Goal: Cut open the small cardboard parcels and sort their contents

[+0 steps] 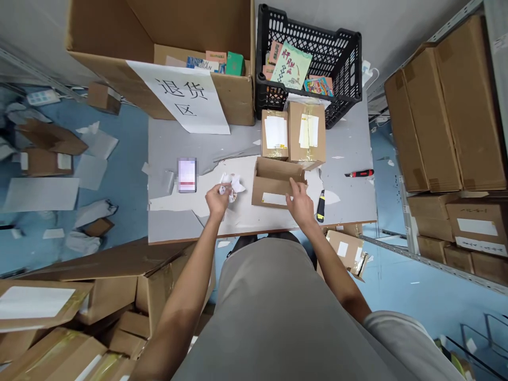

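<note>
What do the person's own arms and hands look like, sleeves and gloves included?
The left hand and right hand are ungloved, the forearms bare, with no visible watch or band. A plain grey fabric sleeve shows on the right; no left sleeve shows.

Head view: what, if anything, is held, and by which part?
Left hand: crumpled white paper, by its left side. Right hand: at open brown cardboard box; hold unclear.

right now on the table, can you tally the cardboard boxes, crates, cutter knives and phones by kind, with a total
Cardboard boxes: 4 (large box, left taped box, right taped box, open box)
Black crate: 1
Cutter knives: 2 (red-and-black knife, yellow-and-black knife)
Phone: 1
Total: 8
</note>
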Available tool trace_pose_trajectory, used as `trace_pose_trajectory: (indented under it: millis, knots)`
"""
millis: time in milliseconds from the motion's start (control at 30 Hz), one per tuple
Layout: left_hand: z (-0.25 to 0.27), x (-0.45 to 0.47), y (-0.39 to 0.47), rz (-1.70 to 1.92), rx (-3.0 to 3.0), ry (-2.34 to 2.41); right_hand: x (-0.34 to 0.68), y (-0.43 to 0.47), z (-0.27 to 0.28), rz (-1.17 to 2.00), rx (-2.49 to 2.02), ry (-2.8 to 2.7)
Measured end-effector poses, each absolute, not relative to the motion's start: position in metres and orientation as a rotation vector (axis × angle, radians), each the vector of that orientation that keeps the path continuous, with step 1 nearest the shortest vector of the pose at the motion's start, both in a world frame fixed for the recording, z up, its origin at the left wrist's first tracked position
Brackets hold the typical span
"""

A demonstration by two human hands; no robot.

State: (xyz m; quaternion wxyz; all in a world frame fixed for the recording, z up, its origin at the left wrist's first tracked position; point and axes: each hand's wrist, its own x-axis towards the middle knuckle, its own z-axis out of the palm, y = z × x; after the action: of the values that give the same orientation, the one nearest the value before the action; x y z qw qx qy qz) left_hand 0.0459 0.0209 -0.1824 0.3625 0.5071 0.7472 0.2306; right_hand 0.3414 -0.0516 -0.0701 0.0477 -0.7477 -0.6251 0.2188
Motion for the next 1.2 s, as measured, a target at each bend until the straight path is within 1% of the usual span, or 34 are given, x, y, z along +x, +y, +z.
trace_pose_trajectory:
  millis: [67, 133, 233, 333, 467, 533, 667, 767, 833, 867, 967, 1033, 1100, 1200]
  knots:
    - [-0.15, 0.054, 0.034, 0.92, 1.293, 1.765, 0.34, -0.052, -0.065, 0.7, -2.383, -1.918]
    - [-0.113, 0.069, 0.043, 1.097, 1.394, 1.598, 0.338, -0.055, -0.059, 0.754, -2.425, -1.96]
    - [-0.067, 0.101, 0.047, 1.091, 1.588, 1.377, 0.337, -0.064, -0.052, 0.794, -2.42, -2.021]
    - [-0.054, 0.132, 0.042, 0.894, 1.785, 1.153, 0.337, -0.077, -0.052, 0.811, -2.398, -2.038]
    - [-0.076, 0.158, 0.028, 0.476, 2.005, 0.936, 0.338, -0.089, -0.059, 0.83, -2.379, -2.029]
    - [-0.083, 0.163, 0.02, 0.417, 2.038, 0.906, 0.339, -0.092, -0.062, 0.844, -2.369, -2.034]
    - [-0.076, 0.145, 0.01, 0.62, 1.975, 0.972, 0.34, -0.095, -0.062, 0.869, -2.368, -2.037]
    - [-0.084, 0.101, 0.005, 0.806, 1.808, 1.237, 0.339, -0.096, -0.059, 0.88, -2.333, -2.018]
    - [-0.107, 0.065, -0.002, 0.788, 1.682, 1.496, 0.336, -0.096, -0.057, 0.889, -2.281, -2.012]
    - [-0.122, 0.049, -0.008, 0.695, 1.65, 1.608, 0.334, -0.095, -0.056, 0.892, -2.258, -2.01]
    - [-0.172, 0.023, -0.036, 0.234, 1.573, 1.745, 0.329, -0.087, -0.054, 0.876, -2.279, -1.982]
    - [-0.198, 0.024, -0.057, 0.043, 1.536, 1.721, 0.328, -0.08, -0.052, 0.856, -2.365, -1.95]
    - [-0.213, 0.032, -0.073, 0.007, 1.508, 1.73, 0.329, -0.073, -0.05, 0.827, -2.444, -1.936]
    - [-0.221, 0.039, -0.083, 0.069, 1.462, 1.791, 0.334, -0.069, -0.048, 0.775, -2.477, -1.958]
